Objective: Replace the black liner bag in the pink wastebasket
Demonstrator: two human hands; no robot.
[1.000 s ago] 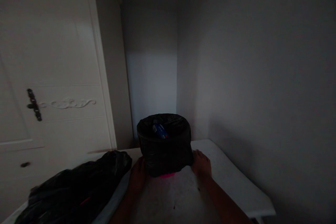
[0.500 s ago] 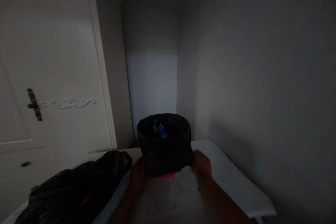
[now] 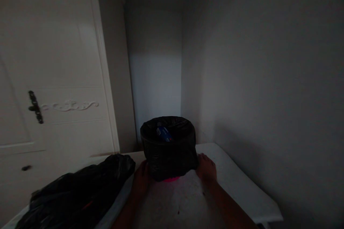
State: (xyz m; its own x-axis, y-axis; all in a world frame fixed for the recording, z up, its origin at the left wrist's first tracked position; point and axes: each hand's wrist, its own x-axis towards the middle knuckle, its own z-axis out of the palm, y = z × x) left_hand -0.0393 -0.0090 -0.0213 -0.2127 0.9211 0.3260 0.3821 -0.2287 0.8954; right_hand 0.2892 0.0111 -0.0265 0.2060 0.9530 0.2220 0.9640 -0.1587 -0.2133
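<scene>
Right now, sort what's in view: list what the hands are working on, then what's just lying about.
In hand:
- bin lined with a black bag, left hand and right hand at its sides
- blue packet inside it

Lying about:
- loose black bag on the white table
- door

Crinkled glossy black plastic liner [image 3: 169,157] over bin; slack black plastic bag [image 3: 77,193]; matt white tabletop [image 3: 236,182]

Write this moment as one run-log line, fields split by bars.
left hand: against bin's left side | right hand: against right side | bin: black-lined, upright on white table, blue item inside | black bag: lying left
</scene>
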